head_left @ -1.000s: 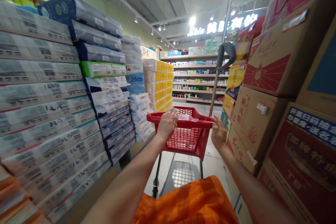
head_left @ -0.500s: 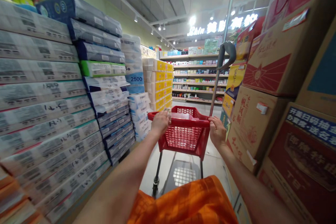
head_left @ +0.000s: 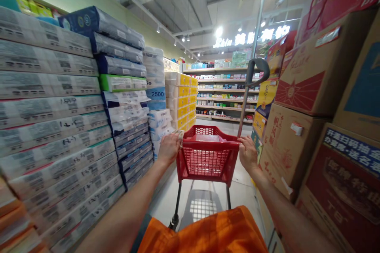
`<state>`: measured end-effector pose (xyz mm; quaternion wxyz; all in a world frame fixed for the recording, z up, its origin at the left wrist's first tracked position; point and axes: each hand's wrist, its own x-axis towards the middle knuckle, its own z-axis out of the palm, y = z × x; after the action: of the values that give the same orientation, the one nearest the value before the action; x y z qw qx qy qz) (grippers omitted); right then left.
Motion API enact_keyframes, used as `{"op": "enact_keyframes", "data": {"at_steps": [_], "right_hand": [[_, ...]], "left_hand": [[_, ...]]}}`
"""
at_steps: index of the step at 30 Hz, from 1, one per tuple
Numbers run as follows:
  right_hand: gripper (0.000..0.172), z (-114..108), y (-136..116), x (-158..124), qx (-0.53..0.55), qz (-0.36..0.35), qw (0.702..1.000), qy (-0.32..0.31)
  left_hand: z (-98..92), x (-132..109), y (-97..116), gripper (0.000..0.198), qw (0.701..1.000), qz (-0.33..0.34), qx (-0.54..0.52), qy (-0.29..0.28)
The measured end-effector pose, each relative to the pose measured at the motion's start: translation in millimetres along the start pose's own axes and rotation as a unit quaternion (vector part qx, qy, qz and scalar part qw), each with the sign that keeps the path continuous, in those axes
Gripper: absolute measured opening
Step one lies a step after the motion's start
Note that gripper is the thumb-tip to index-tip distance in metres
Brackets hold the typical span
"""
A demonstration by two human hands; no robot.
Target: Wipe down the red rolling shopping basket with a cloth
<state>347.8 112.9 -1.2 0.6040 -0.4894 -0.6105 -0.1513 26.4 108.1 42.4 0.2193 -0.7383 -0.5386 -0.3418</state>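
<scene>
A red shopping cart stands directly in front of me, its handle running crosswise. At the handle's left end my left hand is closed around the bar, covering that end. A small pale, patterned thing shows by its fingers; I cannot make out its kind. My right hand grips the right end, fingers curled over the bar. Inside the basket lies a pinkish flat-topped package, partly hidden behind the handle.
Tall stacks of wrapped paper packs line the left side, with yellow-and-white packs beyond. Cardboard boxes are piled close on the right. A slanting metal pole with a grey hook rises beside the cart. Stocked shelves cross the far end.
My left hand has slid left along the handle to its end. My right hand stays at the right end. The view has tilted up slightly, so the surroundings sit a little lower.
</scene>
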Motion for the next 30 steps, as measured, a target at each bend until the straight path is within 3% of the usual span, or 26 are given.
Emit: {"op": "enact_keyframes", "data": {"at_steps": [3, 8, 10, 12, 16, 18, 20, 23, 25, 27, 30], "right_hand": [[0.031, 10.2, -6.3, 2.5, 0.025, 0.014, 1.000, 0.005], [0.027, 23.6, -16.8, 7.2, 0.064, 0.021, 0.998, -0.006], [0.028, 25.1, -17.8, 8.9, 0.067, 0.021, 0.997, -0.017], [0.028, 25.4, -17.1, 10.0, 0.068, 0.020, 0.997, -0.025], [0.028, 25.9, -15.1, 9.5, 0.070, 0.019, 0.997, -0.018], [0.027, 26.6, -15.0, 8.1, 0.070, 0.023, 0.997, -0.003], [0.027, 26.6, -15.3, 6.8, 0.068, 0.028, 0.997, 0.005], [0.029, 23.8, -14.5, 6.2, 0.067, 0.029, 0.997, -0.009], [0.029, 20.7, -13.1, 6.5, 0.067, 0.028, 0.997, -0.020], [0.029, 17.7, -11.8, 6.8, 0.069, 0.028, 0.997, -0.023], [0.028, 15.3, -11.0, 6.1, 0.073, 0.030, 0.997, -0.019]], "left_hand": [[1.7, 0.0, -3.0, 0.035, 1.000, -0.017, -0.013, 0.009], [14.3, 10.6, 61.7, 0.032, 0.990, 0.110, -0.086, 0.024], [16.1, 15.4, 78.4, 0.031, 0.982, 0.153, -0.107, 0.020], [14.6, 17.7, 73.9, 0.032, 0.982, 0.152, -0.111, 0.014], [8.6, 15.2, 29.6, 0.036, 0.996, 0.023, -0.081, 0.012], [7.1, 13.3, 21.2, 0.036, 0.997, -0.010, -0.070, 0.013], [8.0, 13.0, 34.4, 0.035, 0.997, 0.026, -0.075, 0.008], [11.8, 16.1, 77.3, 0.032, 0.986, 0.131, -0.104, 0.003], [13.2, 18.2, 96.9, 0.032, 0.979, 0.164, -0.122, 0.011], [13.0, 17.9, 93.9, 0.033, 0.978, 0.166, -0.126, 0.018], [10.1, 12.9, 51.1, 0.035, 0.990, 0.102, -0.101, 0.016]]}}
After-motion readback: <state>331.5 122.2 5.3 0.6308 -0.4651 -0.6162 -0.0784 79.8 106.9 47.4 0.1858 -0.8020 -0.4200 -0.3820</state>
